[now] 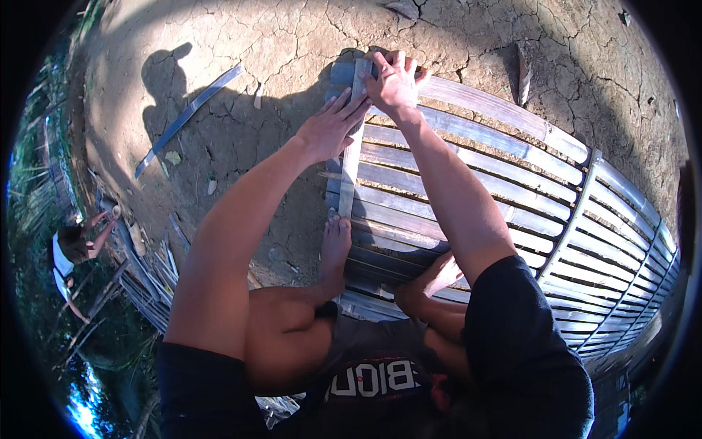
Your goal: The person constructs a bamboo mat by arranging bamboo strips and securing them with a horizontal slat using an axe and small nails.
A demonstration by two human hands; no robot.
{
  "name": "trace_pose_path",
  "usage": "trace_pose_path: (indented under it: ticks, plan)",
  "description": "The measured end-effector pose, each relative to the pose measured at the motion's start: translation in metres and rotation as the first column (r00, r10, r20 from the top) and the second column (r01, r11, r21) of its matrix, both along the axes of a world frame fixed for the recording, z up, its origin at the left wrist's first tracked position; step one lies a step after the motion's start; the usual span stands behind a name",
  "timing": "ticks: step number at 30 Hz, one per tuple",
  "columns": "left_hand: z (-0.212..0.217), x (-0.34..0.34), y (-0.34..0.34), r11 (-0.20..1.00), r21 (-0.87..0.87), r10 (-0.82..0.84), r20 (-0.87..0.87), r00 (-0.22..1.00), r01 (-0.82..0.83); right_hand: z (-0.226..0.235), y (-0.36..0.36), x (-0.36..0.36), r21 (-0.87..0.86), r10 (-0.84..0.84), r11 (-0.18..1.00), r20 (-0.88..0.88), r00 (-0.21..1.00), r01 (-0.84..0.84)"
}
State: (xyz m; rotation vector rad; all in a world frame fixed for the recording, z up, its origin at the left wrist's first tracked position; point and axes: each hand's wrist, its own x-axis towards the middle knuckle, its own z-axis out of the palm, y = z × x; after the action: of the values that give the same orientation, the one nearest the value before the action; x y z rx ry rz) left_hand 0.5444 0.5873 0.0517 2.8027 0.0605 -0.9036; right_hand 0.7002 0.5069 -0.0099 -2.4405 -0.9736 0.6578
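A mat of flat grey bamboo slats lies on cracked dry earth and stretches away to the right. Across its left end runs an upright cross strip. My left hand lies flat with fingers spread against the strip's upper part. My right hand grips the top end of the strip and the slat ends there. My two bare feet rest on the mat's near slats, one beside the strip, the other further right.
A loose bamboo strip lies on the earth at the upper left. A pile of split bamboo sits at the left, with another person beyond it. More cross strips bind the mat at the right.
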Motion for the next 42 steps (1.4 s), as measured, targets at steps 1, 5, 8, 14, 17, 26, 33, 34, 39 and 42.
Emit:
trace_pose_path:
  ticks: [1,5,8,14,17,26,33,34,39,42]
  plan:
    - [-0.003,0.007,-0.003,0.999,0.025,-0.030,0.003,1.000,0.030,-0.010,-0.002,0.007,0.006,-0.011,1.000,0.029,1.000,0.011]
    - [-0.003,0.003,-0.001,0.998,0.056,-0.020,0.003,1.000,0.020,-0.003,-0.002,0.006,0.001,0.038,0.999,-0.015,0.999,-0.038]
    - [-0.006,-0.001,-0.001,1.000,-0.009,0.020,0.076,0.997,-0.020,-0.005,-0.007,0.011,0.024,0.068,0.997,-0.001,0.998,-0.068]
    - [-0.026,-0.056,-0.013,0.839,-0.342,0.544,0.533,0.648,-0.424,-0.005,-0.009,0.003,0.069,0.034,0.997,0.047,0.998,-0.037]
    - [-0.003,-0.074,-0.043,0.762,-0.364,0.644,0.346,0.682,-0.535,-0.013,-0.020,0.009,0.138,0.008,0.990,0.137,0.991,-0.027]
    - [-0.033,-0.103,-0.093,0.568,-0.528,0.821,0.310,0.480,-0.631,-0.022,-0.015,0.009,0.138,0.077,0.985,0.192,0.978,-0.105]
    - [-0.038,-0.109,-0.091,0.525,-0.594,0.849,0.312,0.426,-0.610,-0.022,-0.009,0.006,0.119,0.074,0.988,0.194,0.978,-0.099]
    - [-0.038,-0.109,-0.090,0.518,-0.597,0.851,0.293,0.435,-0.613,-0.023,-0.009,0.006,0.135,0.073,0.986,0.201,0.977,-0.101]
    - [-0.044,-0.113,-0.087,0.492,-0.629,0.865,0.273,0.421,-0.602,-0.016,-0.003,-0.002,0.096,0.061,0.992,0.186,0.981,-0.080]
    - [-0.048,-0.114,-0.087,0.477,-0.642,0.874,0.272,0.403,-0.601,-0.017,0.000,-0.003,0.121,0.048,0.990,0.198,0.979,-0.073]
